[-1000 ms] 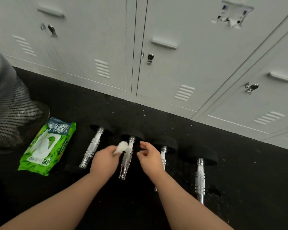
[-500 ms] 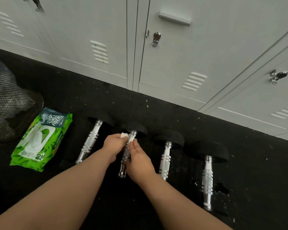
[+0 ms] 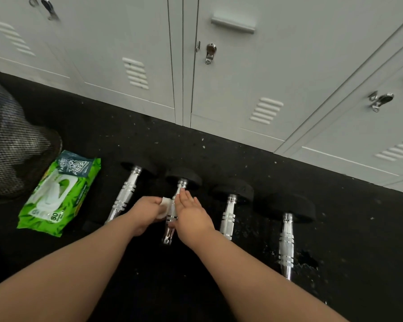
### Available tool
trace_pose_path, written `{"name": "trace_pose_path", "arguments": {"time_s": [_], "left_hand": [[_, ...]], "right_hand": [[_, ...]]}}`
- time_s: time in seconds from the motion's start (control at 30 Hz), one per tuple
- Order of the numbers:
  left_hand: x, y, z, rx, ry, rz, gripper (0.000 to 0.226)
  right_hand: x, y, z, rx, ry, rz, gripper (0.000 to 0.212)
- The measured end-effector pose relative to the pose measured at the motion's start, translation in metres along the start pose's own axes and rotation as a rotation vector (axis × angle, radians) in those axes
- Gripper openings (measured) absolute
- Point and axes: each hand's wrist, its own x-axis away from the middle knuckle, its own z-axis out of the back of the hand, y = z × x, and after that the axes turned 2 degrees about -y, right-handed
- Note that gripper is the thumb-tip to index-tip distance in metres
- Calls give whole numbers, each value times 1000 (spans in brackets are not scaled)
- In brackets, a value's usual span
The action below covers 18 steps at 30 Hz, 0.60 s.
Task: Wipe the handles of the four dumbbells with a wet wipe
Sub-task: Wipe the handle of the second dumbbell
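- Grey lockers line the wall well beyond the hands, above a black floor that carries everything in this scene
- A dark mesh bin stands far out to the left of the hands, with a green pack of wet wipes lying flat between the bin and the weights
- Four dumbbells lie side by side on the floor, each chrome handle running away from the person toward the lockers, tilted slightly to the right at the far end: the first dumbbell just left of the hands, the second dumbbell directly between them, the third dumbbell just right, the fourth dumbbell farthest right
- The left hand has its fingers curled round a bunched white wipe, pressed against the left flank of the second handle
- The right hand rests with straight, relaxed fingers on the right flank of the same handle, fingertips toward the far head, holding nothing
- Both hands sit equally near; the wiping stroke probably has to travel along the handle's long axis, toward and away from the body
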Motion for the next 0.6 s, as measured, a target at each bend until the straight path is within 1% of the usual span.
{"name": "trace_pose_path", "arguments": {"time_s": [0.07, 0.13, 0.2, 0.23, 0.3, 0.37, 0.43, 0.5, 0.6], "left_hand": [[8, 1, 9, -150, -38, 1, 16], [11, 6, 12, -267, -68, 25, 28], [9, 13, 7, -332, -33, 20, 27], [6, 15, 2, -329, -25, 20, 27], [4, 18, -7, -217, -96, 100, 33], [8, 19, -8, -161, -250, 207, 34], [13, 18, -5, -233, -357, 273, 31], [14, 17, 1, -371, -370, 309, 31], [16, 22, 8, -545, -360, 290, 32]], "right_hand": [[0, 3, 4, 26, -22, 21, 68], [1, 6, 10, 81, -37, 54, 65], [-1, 9, 15, 151, -43, 90, 65], [-3, 8, 17, 176, -47, 101, 64], [-7, 6, 20, 215, -55, 111, 62], [-10, 6, 19, 254, -62, 122, 62], [-10, 7, 17, 277, -58, 124, 63], [-9, 8, 16, 285, -46, 121, 63], [-9, 8, 18, 257, -43, 112, 60]]}}
